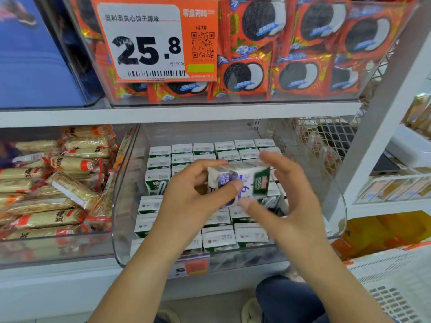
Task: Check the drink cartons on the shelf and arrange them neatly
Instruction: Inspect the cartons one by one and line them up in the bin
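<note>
Several small green-and-white drink cartons (161,163) stand in rows inside a clear plastic bin (123,187) on the lower shelf. Above them my left hand (193,194) grips one white, purple and green carton (242,178), thumb on its front and fingers over its top left. This carton is tilted and blurred. My right hand (286,199) is beside the carton's right end with fingers spread and blurred; whether it touches the carton is unclear.
A bin of wrapped yellow snack bars (58,194) sits to the left. Red cookie packs (303,54) and a large price tag (149,40) fill the upper shelf. A wire mesh panel (326,145) and a white upright (382,127) stand at the right.
</note>
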`<move>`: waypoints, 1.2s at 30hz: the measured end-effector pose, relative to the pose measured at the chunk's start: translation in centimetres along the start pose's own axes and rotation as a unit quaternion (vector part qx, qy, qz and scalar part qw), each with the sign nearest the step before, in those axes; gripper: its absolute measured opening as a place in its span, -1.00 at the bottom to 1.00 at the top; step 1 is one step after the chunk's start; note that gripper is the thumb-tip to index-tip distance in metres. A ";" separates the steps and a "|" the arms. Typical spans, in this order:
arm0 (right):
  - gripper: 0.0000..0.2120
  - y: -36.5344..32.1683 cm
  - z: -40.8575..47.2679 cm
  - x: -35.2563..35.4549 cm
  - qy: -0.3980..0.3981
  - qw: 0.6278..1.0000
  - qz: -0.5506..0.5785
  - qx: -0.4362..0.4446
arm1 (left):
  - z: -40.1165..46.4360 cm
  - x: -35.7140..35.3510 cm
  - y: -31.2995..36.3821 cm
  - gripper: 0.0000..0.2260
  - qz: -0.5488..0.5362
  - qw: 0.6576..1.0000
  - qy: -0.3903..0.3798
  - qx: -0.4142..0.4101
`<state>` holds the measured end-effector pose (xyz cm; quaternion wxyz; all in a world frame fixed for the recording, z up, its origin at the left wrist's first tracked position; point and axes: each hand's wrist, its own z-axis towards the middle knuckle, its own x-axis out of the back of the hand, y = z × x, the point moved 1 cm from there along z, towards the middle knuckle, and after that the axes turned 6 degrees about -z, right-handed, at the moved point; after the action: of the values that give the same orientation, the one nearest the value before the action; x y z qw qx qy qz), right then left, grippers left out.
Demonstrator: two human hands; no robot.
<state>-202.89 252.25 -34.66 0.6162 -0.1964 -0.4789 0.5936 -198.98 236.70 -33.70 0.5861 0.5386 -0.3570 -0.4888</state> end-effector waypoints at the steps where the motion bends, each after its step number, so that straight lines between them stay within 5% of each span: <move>1: -0.44 0.1 0.2 0.6 0.021 0.998 0.053 -0.035 | 0.0 0.2 0.2 -0.62 -0.026 1.000 0.005 -0.004; 7: -0.66 0.3 0.9 2.2 -0.043 0.954 0.221 -0.200 | -0.3 0.0 0.7 -0.63 -0.068 0.994 -0.068 -0.043; 21: -0.63 0.1 0.6 2.6 0.004 0.966 0.207 -0.152 | 0.1 -0.5 -0.5 -0.56 0.097 0.990 -0.014 -0.099; 25: -0.55 0.3 0.9 2.4 -0.037 0.930 0.241 -0.275 | -0.3 -0.7 -0.5 -0.48 0.232 0.949 0.063 -0.205; 29: -0.41 0.6 1.1 2.4 -0.069 0.908 0.225 -0.348 | -0.9 -1.0 -0.9 -0.48 0.346 0.885 0.042 -0.308; 36: -0.61 0.9 0.9 3.0 -0.010 0.881 0.318 -0.351 | -1.0 -2.1 -1.3 -0.41 0.368 0.884 -0.003 -0.289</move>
<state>-204.61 254.88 -33.94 0.2804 -0.5356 -0.5740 0.5523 -198.87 239.02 -34.90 0.8523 0.1734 -0.3746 -0.3211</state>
